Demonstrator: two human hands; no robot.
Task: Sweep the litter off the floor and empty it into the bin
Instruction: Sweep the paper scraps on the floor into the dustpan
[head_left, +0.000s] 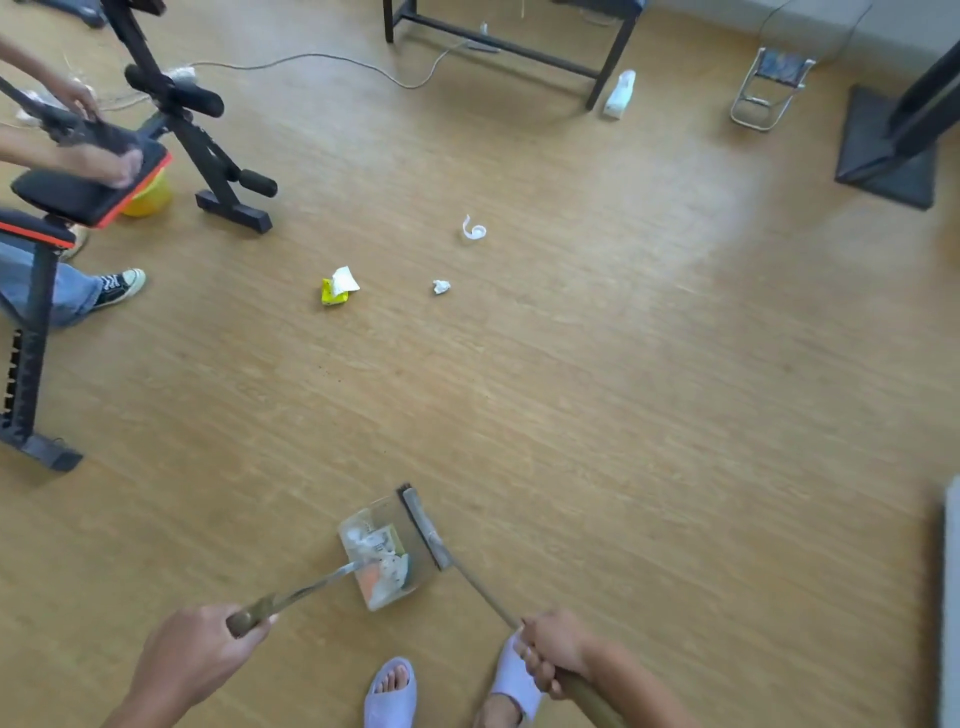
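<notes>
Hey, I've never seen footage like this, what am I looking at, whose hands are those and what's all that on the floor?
There is no machine here. A camera worn on a person's head looks down at their own two hands and slippered feet. The left hand grips the handle of a dustpan that already holds litter. The right hand grips the stick of a broom, whose head sits at the pan's edge. Still lying on the wooden floor are a yellow wrapper, a small paper ball and a curled white strip. At the far left, another person handles a black exercise bench. No bin is in view.
</notes>
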